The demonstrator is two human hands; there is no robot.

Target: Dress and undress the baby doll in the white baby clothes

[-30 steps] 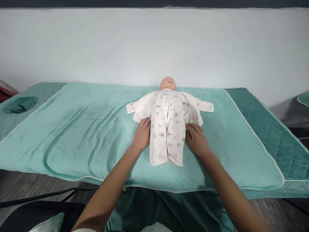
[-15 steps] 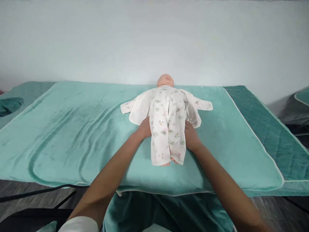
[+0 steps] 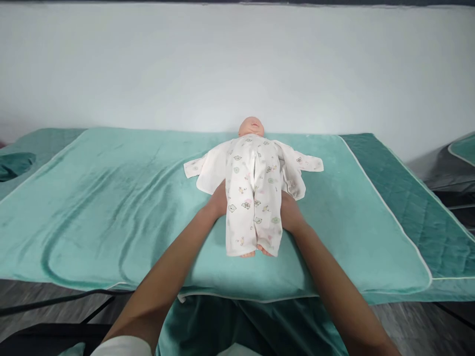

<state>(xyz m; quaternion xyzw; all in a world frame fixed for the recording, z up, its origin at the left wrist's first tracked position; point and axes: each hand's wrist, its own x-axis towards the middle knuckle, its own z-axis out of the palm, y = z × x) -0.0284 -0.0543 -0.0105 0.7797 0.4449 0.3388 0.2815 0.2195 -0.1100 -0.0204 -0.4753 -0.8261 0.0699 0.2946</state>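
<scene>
A baby doll (image 3: pixel 251 127) lies on its back on a light green blanket (image 3: pixel 111 198), head toward the wall. A white printed top (image 3: pixel 211 168) is spread open under it, and white printed trousers (image 3: pixel 252 202) cover its body and legs, with bare toes showing at the hem. My left hand (image 3: pixel 218 200) is tucked under the doll's left side at the hip, fingers hidden beneath the cloth. My right hand (image 3: pixel 290 213) is tucked under the other side in the same way. Both hands seem to grip the doll's lower body.
The blanket covers a padded table with a darker green quilted cover (image 3: pixel 408 183) showing at the right. A white wall (image 3: pixel 237 64) stands just behind. A dark green cushion (image 3: pixel 15 164) lies at the far left. A black cable (image 3: pixel 55 299) runs under the front edge.
Both hands slid from lying flat beside the trousers to under the doll's sides at the hips. The doll and clothes shifted slightly toward me and left.
</scene>
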